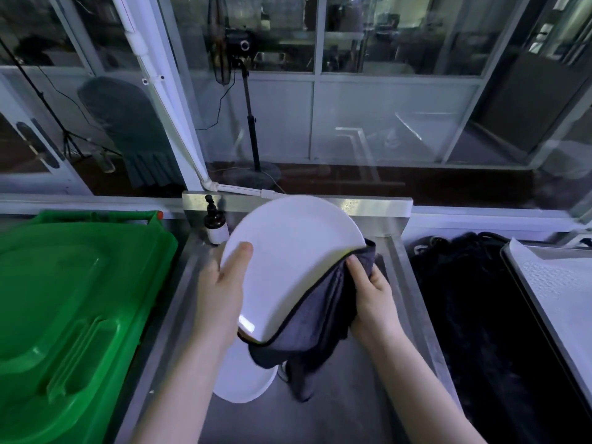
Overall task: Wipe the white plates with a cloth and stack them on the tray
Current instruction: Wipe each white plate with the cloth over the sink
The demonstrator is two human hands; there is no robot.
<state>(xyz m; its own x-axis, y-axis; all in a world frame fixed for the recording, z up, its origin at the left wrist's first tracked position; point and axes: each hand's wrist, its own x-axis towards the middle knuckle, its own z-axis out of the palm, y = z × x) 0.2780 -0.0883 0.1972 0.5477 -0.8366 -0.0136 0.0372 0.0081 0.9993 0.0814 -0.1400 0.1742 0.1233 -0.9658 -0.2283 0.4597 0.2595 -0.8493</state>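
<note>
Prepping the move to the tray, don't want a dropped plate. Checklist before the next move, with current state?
1. Left hand holds the raised plate, thumb on its face: ok.
2. Right hand grips the cloth over the raised plate's lower right edge: ok.
3. Raised plate wiped all over: cannot tell.
4. Tray at right has room: cannot tell, only partly in frame.
5. All plates on tray: not ok, a second plate lies in the sink.
</note>
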